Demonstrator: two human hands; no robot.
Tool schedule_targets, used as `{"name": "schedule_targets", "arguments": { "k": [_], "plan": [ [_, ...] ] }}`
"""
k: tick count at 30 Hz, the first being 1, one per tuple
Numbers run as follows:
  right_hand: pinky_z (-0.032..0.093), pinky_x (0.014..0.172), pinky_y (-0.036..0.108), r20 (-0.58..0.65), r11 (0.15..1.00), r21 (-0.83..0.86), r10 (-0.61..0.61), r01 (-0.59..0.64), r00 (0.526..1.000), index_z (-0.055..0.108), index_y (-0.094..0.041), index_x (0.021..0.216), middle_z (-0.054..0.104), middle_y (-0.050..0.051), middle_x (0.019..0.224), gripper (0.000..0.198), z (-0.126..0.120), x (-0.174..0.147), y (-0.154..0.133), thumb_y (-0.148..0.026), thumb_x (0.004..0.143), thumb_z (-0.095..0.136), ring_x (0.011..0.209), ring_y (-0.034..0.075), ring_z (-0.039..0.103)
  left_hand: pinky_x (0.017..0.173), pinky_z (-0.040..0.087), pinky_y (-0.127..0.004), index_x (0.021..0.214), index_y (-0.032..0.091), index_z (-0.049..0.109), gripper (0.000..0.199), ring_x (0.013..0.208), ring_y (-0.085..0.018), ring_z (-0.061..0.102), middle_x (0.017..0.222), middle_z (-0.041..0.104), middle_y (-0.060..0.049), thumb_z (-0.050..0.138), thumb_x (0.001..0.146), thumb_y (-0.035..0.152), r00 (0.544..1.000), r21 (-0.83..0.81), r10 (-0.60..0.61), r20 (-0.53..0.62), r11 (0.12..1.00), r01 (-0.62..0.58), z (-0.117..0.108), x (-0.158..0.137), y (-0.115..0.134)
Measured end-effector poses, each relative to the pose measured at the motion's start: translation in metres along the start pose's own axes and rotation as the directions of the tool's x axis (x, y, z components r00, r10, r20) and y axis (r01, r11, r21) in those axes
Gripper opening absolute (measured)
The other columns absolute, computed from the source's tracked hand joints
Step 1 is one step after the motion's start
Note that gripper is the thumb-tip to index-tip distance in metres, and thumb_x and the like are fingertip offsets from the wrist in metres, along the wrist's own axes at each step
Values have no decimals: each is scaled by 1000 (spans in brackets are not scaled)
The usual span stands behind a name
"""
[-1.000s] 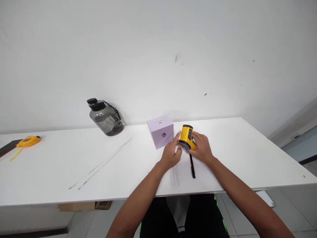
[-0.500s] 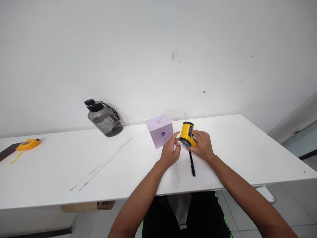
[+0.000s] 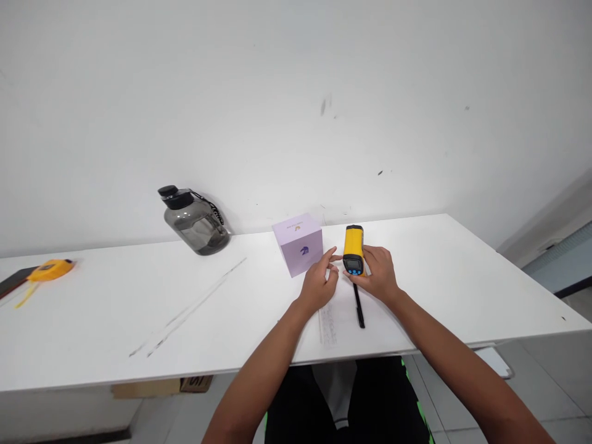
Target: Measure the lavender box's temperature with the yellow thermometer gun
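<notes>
My right hand [image 3: 380,271] is closed round the handle of a yellow-and-black infrared thermometer [image 3: 354,243]. Its small grey screen and blue buttons face me. Just to the left of it, my left hand [image 3: 319,282] is open, fingers apart and one fingertip close to the thermometer's side; I cannot tell whether it touches. Behind my left hand stands a lilac box [image 3: 300,250] with a dark purple emblem. A black pen [image 3: 359,308] lies below the thermometer on a sheet of paper [image 3: 340,333] with writing along its left side.
A grey clear water bottle [image 3: 197,225] with a black lid stands against the wall. At the far left, an orange tape measure [image 3: 53,269] lies on the white table [image 3: 185,296] by a dark flat object. Beneath the table a cardboard box [image 3: 161,387] shows.
My right hand has turned the thermometer so that its screen faces me, where its labelled side showed before. My left hand has barely moved.
</notes>
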State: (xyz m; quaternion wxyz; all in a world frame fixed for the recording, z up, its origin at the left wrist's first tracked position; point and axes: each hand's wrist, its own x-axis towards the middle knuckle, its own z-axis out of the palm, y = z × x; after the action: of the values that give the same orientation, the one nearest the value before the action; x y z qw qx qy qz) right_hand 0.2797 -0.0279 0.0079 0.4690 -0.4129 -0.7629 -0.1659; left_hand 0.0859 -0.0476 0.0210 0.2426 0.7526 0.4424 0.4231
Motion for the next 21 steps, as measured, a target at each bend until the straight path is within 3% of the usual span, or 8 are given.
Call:
{"name": "schedule_targets", "arguments": {
  "k": [9,16,21],
  "plan": [
    [44,84,44,66,999,36,24,-26,998,62,-18,109,68,13,100,49,1,0,-2,-60,87,56,92,29,62,97,50,-38,136,21,49,43,107,-18,65,128,66,-9,44,94,19,996,49,82,-33,996,-80,2,1,-3],
    [44,87,45,129,996,88,13,-24,992,64,-18,110,68,13,106,58,0,-1,-7,-69,89,46,96,29,62,89,53,-36,127,22,58,33,94,-17,66,119,68,-8,44,96,23,989,95,142,-30,986,-139,0,3,1],
    [46,79,39,196,975,221,-38,-6,980,67,-19,104,67,11,98,65,-2,4,-15,-75,90,35,87,26,62,85,53,-35,119,22,60,28,91,-18,65,112,69,-7,44,96,24,990,117,137,-41,984,-132,-1,3,2]
  ]
}}
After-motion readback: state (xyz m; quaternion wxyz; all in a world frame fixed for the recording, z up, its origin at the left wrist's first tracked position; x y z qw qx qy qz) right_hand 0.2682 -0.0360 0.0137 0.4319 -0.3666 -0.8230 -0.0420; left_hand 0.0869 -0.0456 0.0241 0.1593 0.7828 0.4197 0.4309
